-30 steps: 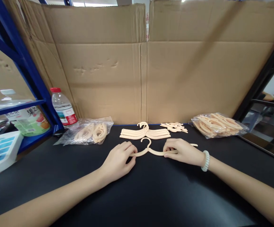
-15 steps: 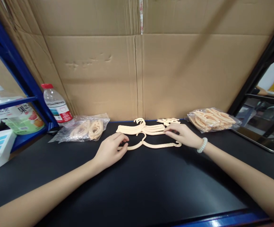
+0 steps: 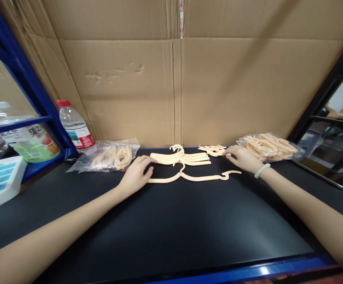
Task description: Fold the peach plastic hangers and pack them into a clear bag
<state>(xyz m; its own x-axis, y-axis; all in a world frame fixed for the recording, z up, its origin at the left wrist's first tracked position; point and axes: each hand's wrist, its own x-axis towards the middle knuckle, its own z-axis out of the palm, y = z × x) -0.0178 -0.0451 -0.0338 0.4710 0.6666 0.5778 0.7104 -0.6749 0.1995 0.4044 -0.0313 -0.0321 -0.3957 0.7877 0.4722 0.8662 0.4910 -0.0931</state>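
A cream-coloured folding hanger [image 3: 199,178] lies spread on the black table, its hook toward the back and a small curved end piece sticking out at its right. Just behind it is a stack of similar hangers [image 3: 193,158] with their hooks together. My left hand [image 3: 136,174] rests at the left end of both, index finger at the stack and thumb apart; it covers the single hanger's left tip. Farther right, my right hand [image 3: 244,158] has its fingertips at the right end of a small pile of cream plastic pieces [image 3: 213,150]. Whether it touches them I cannot tell.
Clear bags of cream hangers lie on both sides, one bag [image 3: 112,157] left and another bag [image 3: 269,146] right. A red-capped bottle [image 3: 76,128] stands at the back left beside a blue frame [image 3: 45,98]. A cardboard wall [image 3: 124,90] closes the back.
My right hand has moved right, from the stack's end to the small pile, uncovering the hanger's curved end piece. My left hand has shifted slightly left and back. The view has tilted a little.
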